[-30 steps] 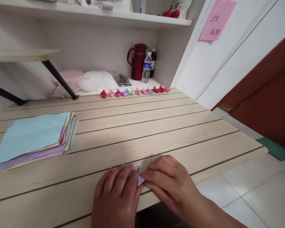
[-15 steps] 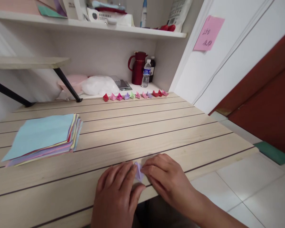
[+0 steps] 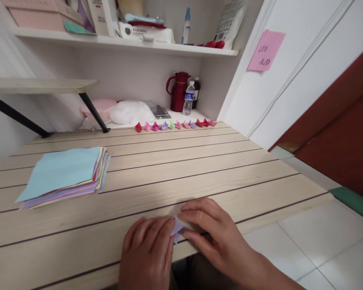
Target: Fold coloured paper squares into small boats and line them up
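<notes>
A small folded piece of lilac paper [image 3: 177,228] is between my hands near the table's front edge. My left hand [image 3: 149,245] has its fingers closed on the paper's left side, partly covering it. On the other side, my right hand [image 3: 213,231] has its fingers bent and its thumb touching the paper's right edge; a gap shows between thumb and forefinger. Along the table's back edge runs a row of small folded paper pieces [image 3: 155,126] in red, pink, lilac and green.
A stack of coloured paper sheets [image 3: 66,169], light blue on top, lies on the left of the wooden table [image 3: 157,177]. Behind the row stand a red jug [image 3: 179,92] and a water bottle [image 3: 188,98]. A black-legged raised shelf [image 3: 42,85] is at the back left.
The lilac paper has turned and now shows an opened-out fold with a point toward me. My right thumb has moved away from the forefinger. The whole view has shifted slightly.
</notes>
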The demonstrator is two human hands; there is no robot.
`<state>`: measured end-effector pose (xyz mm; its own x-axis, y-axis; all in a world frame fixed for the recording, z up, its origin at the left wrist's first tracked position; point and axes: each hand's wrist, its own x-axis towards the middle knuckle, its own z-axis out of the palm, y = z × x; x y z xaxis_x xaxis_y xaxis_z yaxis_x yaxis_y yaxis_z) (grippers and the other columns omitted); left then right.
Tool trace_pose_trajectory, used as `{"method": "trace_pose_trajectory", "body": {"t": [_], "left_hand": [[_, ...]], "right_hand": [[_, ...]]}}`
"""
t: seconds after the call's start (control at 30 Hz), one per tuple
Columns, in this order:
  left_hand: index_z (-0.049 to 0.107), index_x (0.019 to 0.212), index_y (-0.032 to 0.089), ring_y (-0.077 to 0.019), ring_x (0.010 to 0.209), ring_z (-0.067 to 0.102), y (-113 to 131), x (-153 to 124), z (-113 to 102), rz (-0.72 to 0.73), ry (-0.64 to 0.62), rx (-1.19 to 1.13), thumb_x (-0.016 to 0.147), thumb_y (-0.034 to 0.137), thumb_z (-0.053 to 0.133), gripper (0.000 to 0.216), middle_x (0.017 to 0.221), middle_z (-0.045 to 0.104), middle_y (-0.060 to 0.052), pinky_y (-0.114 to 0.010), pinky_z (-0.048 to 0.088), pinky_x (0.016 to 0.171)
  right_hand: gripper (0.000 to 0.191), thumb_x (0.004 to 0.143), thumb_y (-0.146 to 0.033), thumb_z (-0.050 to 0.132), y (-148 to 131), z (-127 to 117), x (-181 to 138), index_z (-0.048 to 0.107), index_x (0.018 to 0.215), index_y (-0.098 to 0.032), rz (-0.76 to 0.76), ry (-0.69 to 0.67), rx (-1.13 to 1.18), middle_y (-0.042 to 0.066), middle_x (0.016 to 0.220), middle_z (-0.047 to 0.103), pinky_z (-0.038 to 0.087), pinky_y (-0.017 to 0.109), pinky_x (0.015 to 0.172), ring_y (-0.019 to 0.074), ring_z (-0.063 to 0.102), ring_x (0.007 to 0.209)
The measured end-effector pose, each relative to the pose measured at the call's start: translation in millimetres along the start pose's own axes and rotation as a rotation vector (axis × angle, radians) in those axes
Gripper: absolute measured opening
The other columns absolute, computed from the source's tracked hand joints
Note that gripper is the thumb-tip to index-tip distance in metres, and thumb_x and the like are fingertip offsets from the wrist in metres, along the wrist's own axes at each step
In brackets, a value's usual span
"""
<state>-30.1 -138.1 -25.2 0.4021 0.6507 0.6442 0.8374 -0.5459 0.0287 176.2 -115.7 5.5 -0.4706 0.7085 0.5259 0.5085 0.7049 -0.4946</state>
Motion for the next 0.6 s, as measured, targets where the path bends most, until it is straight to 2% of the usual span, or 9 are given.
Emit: {"method": "trace_pose_trajectory", "body": {"t": [0.1, 0.23, 0.4, 0.5, 0.6], "left_hand": [[0.061, 0.118, 0.02, -0.0173, 0.093, 0.067, 1.8, -0.5, 0.8, -0.017, 0.015, 0.024, 0.091, 0.021, 0.057, 0.028, 0.1, 0.076, 0.002, -0.036, 0.039, 0.096], [0.057, 0.116, 0.013, -0.0176, 0.087, 0.069, 6.2, 4.3, -0.3, -0.052, 0.061, 0.056, 0.095, 0.018, 0.049, 0.024, 0.094, 0.077, -0.002, -0.038, 0.04, 0.095], [0.056, 0.113, 0.013, -0.0159, 0.083, 0.07, 11.2, 14.6, -7.1, -0.078, 0.104, 0.038, 0.097, 0.015, 0.04, 0.023, 0.09, 0.077, -0.002, -0.037, 0.045, 0.088], [0.058, 0.112, 0.015, -0.017, 0.085, 0.07, 7.3, 9.8, -9.7, -0.072, 0.112, 0.063, 0.097, 0.019, 0.044, 0.021, 0.093, 0.077, -0.003, -0.037, 0.048, 0.086], [0.06, 0.109, 0.016, -0.019, 0.095, 0.069, -0.2, -7.0, -9.4, -0.064, 0.133, 0.076, 0.093, 0.026, 0.054, 0.019, 0.103, 0.075, -0.008, -0.036, 0.051, 0.086]], "right_hand": [[0.028, 0.096, -0.021, 0.058, -4.6, 3.6, 3.0, 0.059, 0.124, -0.027, -0.027, -0.063, -0.003, 0.003, 0.11, 0.068, 0.048, 0.035, 0.088, 0.0189, 0.061, 0.1], [0.018, 0.097, -0.021, 0.058, -6.0, 7.1, 5.9, 0.061, 0.114, -0.023, -0.026, -0.103, -0.043, 0.003, 0.095, 0.068, 0.045, 0.035, 0.079, 0.019, 0.06, 0.086], [0.016, 0.098, -0.021, 0.056, -5.1, 7.1, 6.6, 0.062, 0.112, -0.025, -0.023, -0.123, -0.042, 0.002, 0.089, 0.065, 0.043, 0.033, 0.075, 0.0184, 0.057, 0.082], [0.017, 0.098, -0.019, 0.054, -4.8, 6.9, 5.8, 0.065, 0.11, -0.025, -0.044, -0.107, -0.049, 0.003, 0.089, 0.065, 0.043, 0.033, 0.073, 0.0178, 0.058, 0.081], [0.02, 0.097, -0.015, 0.054, -3.5, 7.3, 4.2, 0.066, 0.108, -0.025, -0.077, -0.077, -0.023, 0.003, 0.092, 0.068, 0.045, 0.031, 0.073, 0.0165, 0.061, 0.083]]}}
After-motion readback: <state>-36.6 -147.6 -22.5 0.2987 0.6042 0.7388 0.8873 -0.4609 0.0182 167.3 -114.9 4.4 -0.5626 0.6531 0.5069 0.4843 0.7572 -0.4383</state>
